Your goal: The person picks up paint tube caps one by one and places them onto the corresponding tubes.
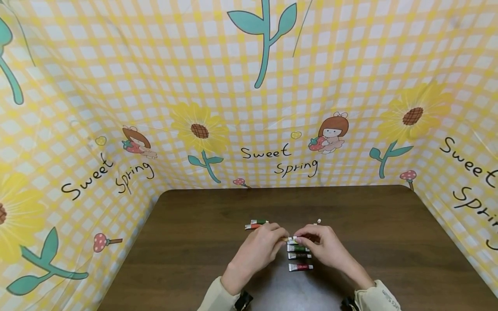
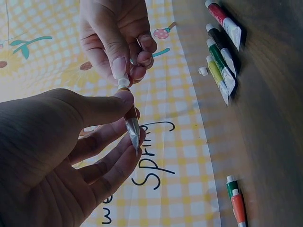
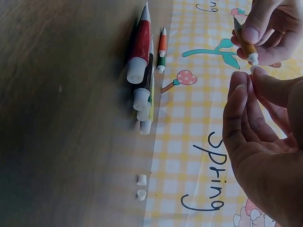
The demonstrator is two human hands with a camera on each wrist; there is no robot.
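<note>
My left hand (image 1: 260,247) pinches an ochre paint tube (image 3: 247,46) between thumb and fingers, its crimped silver end pointing away from the right hand. At the tube's tip, my right hand (image 1: 330,247) pinches a small white cap (image 2: 123,82) with thumb and fingertips. The right wrist view shows the tube's white nozzle right beside those fingertips; whether cap and nozzle touch I cannot tell. Beneath the hands lie capped tubes in a row: yellow (image 2: 217,76), green (image 1: 298,249), black (image 1: 299,256) and red (image 1: 301,267).
Left of the row, an orange tube (image 2: 237,207) and a dark green tube (image 1: 260,221) lie side by side, showing narrow white tips. Two loose white caps, one nearer (image 3: 142,179) and one beside it (image 3: 141,194), sit on the brown table (image 1: 186,259). Checked cloth (image 1: 218,77) surrounds it.
</note>
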